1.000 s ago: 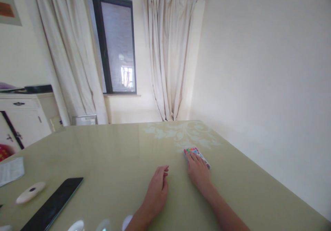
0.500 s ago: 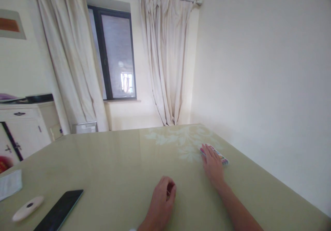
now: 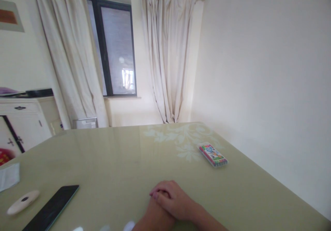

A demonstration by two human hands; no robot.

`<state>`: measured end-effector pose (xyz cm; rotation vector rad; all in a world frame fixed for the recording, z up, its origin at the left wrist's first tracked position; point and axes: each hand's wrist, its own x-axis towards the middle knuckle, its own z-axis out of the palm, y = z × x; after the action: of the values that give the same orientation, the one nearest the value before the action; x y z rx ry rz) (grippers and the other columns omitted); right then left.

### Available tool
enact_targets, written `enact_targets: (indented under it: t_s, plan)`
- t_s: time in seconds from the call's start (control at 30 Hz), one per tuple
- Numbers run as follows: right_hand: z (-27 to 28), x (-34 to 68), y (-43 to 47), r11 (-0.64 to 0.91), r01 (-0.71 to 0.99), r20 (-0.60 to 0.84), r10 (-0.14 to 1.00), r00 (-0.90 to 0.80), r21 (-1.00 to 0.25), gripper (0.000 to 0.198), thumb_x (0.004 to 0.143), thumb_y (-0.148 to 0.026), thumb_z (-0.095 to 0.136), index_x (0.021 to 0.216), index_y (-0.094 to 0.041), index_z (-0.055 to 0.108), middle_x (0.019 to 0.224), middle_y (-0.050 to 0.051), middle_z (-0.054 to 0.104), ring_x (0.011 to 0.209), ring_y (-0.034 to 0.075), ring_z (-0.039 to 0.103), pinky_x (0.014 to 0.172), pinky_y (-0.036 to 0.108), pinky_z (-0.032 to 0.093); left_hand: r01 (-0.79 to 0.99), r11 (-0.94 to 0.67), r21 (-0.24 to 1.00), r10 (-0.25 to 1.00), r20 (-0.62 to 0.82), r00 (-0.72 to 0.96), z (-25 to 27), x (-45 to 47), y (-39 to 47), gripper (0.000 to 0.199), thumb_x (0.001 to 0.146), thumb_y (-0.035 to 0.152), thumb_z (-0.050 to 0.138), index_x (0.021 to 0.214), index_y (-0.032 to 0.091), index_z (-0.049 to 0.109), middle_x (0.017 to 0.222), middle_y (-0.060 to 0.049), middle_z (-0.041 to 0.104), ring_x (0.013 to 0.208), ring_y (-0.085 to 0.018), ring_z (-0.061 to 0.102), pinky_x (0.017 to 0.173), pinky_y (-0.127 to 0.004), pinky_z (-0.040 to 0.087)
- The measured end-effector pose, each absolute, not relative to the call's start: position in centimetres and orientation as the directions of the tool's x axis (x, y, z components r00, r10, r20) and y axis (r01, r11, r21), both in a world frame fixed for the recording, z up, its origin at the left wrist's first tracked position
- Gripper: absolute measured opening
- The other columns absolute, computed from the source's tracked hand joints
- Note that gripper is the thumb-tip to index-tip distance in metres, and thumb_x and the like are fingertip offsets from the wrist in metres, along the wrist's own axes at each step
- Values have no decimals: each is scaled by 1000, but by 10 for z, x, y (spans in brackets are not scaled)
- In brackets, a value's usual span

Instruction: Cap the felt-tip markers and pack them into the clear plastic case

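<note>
At the near edge of the view my right hand [image 3: 174, 196] lies over my left hand [image 3: 159, 207], its fingers wrapped round it. My left hand's fingers are mostly hidden beneath. Farther off to the right, a flat clear pack of coloured markers [image 3: 213, 155] with a bright printed label lies on the table, apart from both hands.
The pale green glossy table [image 3: 108, 155] meets a white wall on its right. At the left lie a dark phone-like slab [image 3: 53, 207], a white oval object [image 3: 23, 202] with a dark spot, and a pale sheet [image 3: 9, 176]. A white cabinet [image 3: 28, 124] stands beyond.
My right hand has left the pack of markers and come back toward me onto my left hand. The pack lies about where it was. The view has tilted slightly down.
</note>
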<state>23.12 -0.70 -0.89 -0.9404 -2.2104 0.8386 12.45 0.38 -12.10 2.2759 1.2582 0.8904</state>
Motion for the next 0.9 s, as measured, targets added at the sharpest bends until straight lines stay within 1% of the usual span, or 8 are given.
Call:
enact_targets:
  t_s: [0.07,0.13,0.27,0.37,0.53,0.7,0.77,0.9]
  plan:
    - [-9,233,-5,569,404,276,762,-585,-716,32,101,-38,50,106,-24,79,102,4,79,95,19,70,88,26,49,641,-488,593,871,280,404,-121,123,5,45,80,21,60,122,29,73,127,-11,70,118,-39,57,105,-55,44]
    - [-10,233,-6,578,407,286,760,-584,-707,36,102,-39,47,107,-24,79,103,4,79,97,19,69,89,27,49,655,-478,585,874,249,416,-122,123,7,44,81,22,59,122,29,73,127,-11,71,118,-39,57,105,-56,44]
    - [-10,233,-10,572,415,282,767,-576,-708,38,104,-37,41,112,-27,77,109,4,78,103,19,69,94,29,48,654,-504,564,860,256,442,-127,124,9,45,82,23,57,124,26,72,128,-13,70,116,-41,60,103,-59,45]
    - [-9,233,-11,568,440,263,772,-579,-695,41,105,-36,38,113,-26,76,111,5,77,107,20,68,99,31,47,662,-511,549,855,244,457,-129,125,9,45,81,23,58,124,27,72,128,-13,70,116,-41,60,104,-59,44]
    - [-12,235,-11,554,441,256,781,-570,-706,46,108,-40,32,114,-28,76,112,3,77,108,19,67,102,31,45,682,-509,525,859,259,442,-123,129,7,43,83,26,55,122,26,72,123,-15,72,113,-39,60,101,-56,45]
    - [-15,237,-10,548,439,264,788,-557,-711,45,109,-42,32,117,-30,75,114,2,76,110,19,67,104,33,44,607,-545,578,837,330,437,-111,126,4,38,85,32,56,118,29,72,117,-11,75,108,-34,62,97,-47,48]
    - [-15,239,-9,549,450,249,785,-568,-704,46,109,-42,31,118,-30,75,116,2,76,111,20,67,104,33,44,605,-549,577,833,323,448,-108,125,5,37,85,31,56,118,29,73,117,-11,75,106,-33,63,96,-45,49]
    - [-11,242,-11,569,472,252,777,-577,-674,45,109,-39,31,121,-31,74,118,2,76,112,20,67,104,33,45,643,-557,525,827,278,489,-101,126,3,39,83,25,56,118,28,73,120,-11,75,106,-34,65,96,-47,49]
